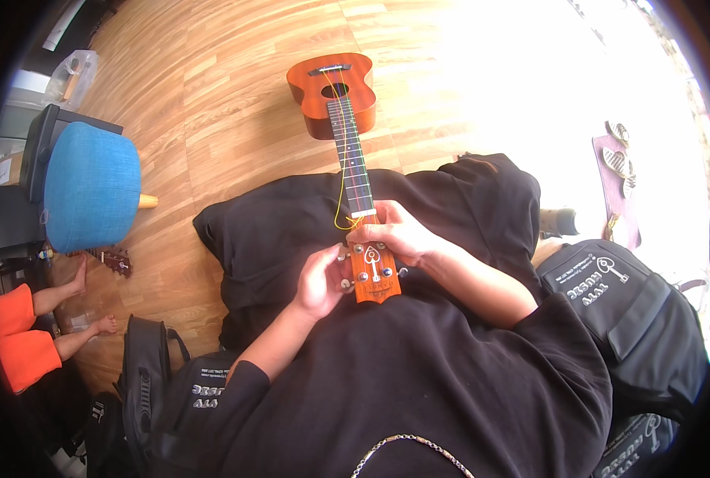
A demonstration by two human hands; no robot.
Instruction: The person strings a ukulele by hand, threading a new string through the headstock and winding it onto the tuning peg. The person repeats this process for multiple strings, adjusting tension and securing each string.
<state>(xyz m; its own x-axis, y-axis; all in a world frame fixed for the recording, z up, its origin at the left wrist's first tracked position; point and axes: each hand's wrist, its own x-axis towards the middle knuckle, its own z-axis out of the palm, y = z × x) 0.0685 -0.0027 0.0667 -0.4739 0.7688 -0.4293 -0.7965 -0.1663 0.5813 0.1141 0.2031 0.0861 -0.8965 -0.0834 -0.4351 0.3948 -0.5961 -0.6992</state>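
Observation:
A brown wooden ukulele [358,119] lies with its body away from me and its headstock [374,287] towards my chest. My right hand [399,233] is closed around the neck end by the white nut [364,213], thumb across the headstock's face. At the headstock's left edge, my left hand [319,284] has its thumb and fingers at a tuning peg [343,257]; its fingertips are partly hidden. A slack yellow string [337,203] bows out beside the fretboard [350,149] and bunches near the nut. Other coloured strings run along the fretboard.
My legs in black cloth [283,221] are under the neck. A blue upholstered stool [92,185] stands left, near another instrument's headstock [117,261] and a person's bare legs [62,293]. Black gig bags [623,305] flank me. Sandals [617,161] lie on a mat at right.

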